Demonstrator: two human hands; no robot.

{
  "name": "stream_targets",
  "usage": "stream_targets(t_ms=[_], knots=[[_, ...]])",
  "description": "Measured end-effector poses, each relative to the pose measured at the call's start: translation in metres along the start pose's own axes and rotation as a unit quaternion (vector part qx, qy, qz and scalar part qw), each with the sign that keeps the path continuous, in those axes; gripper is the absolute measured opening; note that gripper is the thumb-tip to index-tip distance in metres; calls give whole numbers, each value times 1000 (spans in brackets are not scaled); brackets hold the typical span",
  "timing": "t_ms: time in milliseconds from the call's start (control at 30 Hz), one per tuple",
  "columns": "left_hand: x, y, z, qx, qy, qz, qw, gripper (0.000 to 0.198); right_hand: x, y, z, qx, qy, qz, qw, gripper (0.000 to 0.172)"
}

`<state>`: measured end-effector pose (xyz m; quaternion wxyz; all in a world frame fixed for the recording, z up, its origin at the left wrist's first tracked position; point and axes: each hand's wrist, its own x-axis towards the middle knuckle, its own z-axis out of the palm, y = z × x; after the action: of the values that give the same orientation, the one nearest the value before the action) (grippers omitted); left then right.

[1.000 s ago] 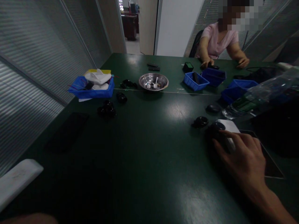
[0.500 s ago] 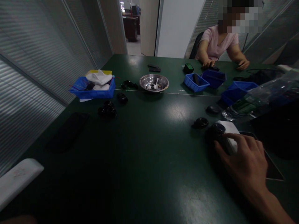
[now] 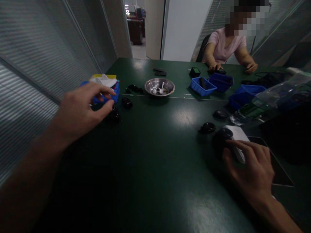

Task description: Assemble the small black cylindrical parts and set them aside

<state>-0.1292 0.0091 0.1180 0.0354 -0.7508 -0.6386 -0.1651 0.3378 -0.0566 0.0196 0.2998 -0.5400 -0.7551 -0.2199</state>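
My left hand (image 3: 84,105) is open in the air at the left, its thumb and fingers apart and nothing between them. Just beyond its thumb lies a cluster of black rounded parts (image 3: 114,116), partly covered by the hand. My right hand (image 3: 254,166) is open at the right, thumb and index finger apart. Its fingertips are close to a black round part (image 3: 224,133); whether they touch it I cannot tell. That part sits against a white block-shaped object (image 3: 237,133). Another black ring-shaped part (image 3: 208,127) lies to its left.
A steel bowl (image 3: 148,90) holds small white pieces. Blue bins (image 3: 202,92) stand back right, near a plastic bottle (image 3: 255,106) and a black mouse-shaped object (image 3: 220,114). Behind my left hand is another blue bin (image 3: 116,94). A person (image 3: 225,45) sits across the green table (image 3: 157,155).
My left hand has come into view from the lower left, reaching forward over the table and covering part of the blue bin. My right hand has shifted slightly, its fingers drawing back a little.
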Motion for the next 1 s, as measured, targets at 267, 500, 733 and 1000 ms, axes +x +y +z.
stream_targets(t_ms=[267,500,733,1000], knots=[[19,-50,45,117,-162,50,978,33,-4,-9,2,102,-18,-49,993,22],[17,-57,52,94,-153,78,981,34,-5,-11,1,119,-59,-31,991,23],[17,-62,59,76,-165,101,978,32,-4,-10,-1,127,-60,-63,988,24],[-21,59,65,-126,-207,239,940,19,-6,-52,4,264,-136,-74,952,30]])
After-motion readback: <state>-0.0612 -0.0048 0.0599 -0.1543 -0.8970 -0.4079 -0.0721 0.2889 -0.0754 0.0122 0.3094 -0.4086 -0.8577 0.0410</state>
